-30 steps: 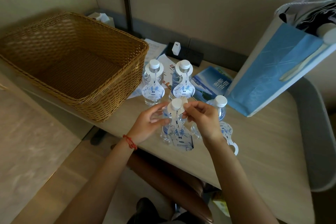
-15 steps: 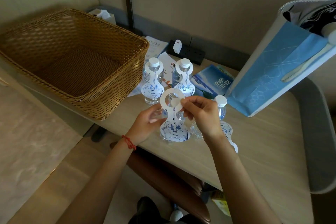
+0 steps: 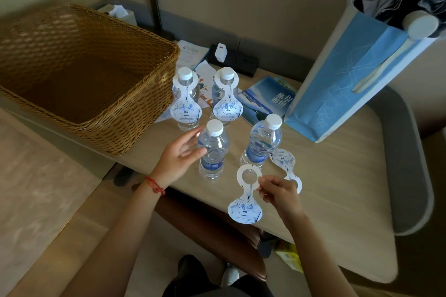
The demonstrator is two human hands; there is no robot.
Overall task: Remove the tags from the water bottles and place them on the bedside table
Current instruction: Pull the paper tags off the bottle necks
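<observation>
The ring end of a tag lying on the table (image 3: 287, 166) is partly covered by the right hand (image 3: 281, 194). The small print on the held tag (image 3: 246, 202) is too small to be read. The wicker basket (image 3: 103, 113) is cut off by the frame's left edge, and the blue paper bag (image 3: 342, 89) by the right edge. The base of the rear left bottle (image 3: 184, 94) is hidden behind the left hand (image 3: 179, 155). Papers (image 3: 193, 54) are partly concealed behind the basket and bottles.

Blue characters 清爽 are printed on three white bottle tags (image 3: 245, 208), two hung on bottles (image 3: 185, 97), and 旅游指南 on a blue booklet (image 3: 268, 99).
</observation>
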